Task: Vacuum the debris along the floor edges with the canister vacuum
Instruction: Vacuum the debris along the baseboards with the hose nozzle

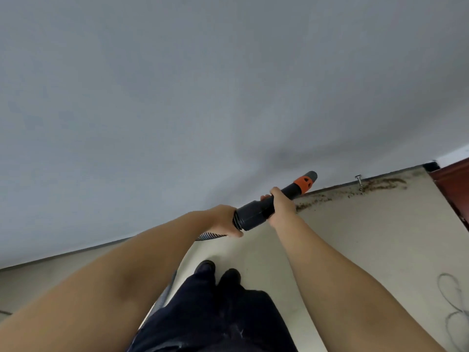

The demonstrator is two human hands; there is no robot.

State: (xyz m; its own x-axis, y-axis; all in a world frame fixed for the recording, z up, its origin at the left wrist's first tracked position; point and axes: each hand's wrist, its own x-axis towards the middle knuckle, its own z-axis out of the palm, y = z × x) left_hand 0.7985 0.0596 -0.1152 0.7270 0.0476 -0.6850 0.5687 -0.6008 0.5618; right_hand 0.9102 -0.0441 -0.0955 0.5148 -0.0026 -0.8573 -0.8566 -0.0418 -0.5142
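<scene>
I hold a dark grey vacuum nozzle [256,212] with an orange collar [303,183] near its tip, raised above the floor and pointing at the wall. My left hand [223,221] grips the ribbed hose end [210,235] where it joins the nozzle. My right hand [281,205] wraps around the tube further forward. Brown debris [355,190] lies in a line along the floor edge at the wall, to the right of the nozzle tip. The canister itself is out of view.
A plain grey wall [203,97] fills the upper view. A metal screw or hook [358,179] sticks up by the debris. A dark red door frame [451,184] stands at the far right. A grey cord [454,301] loops on the floor at right. My dark shoes [218,271] stand near the wall.
</scene>
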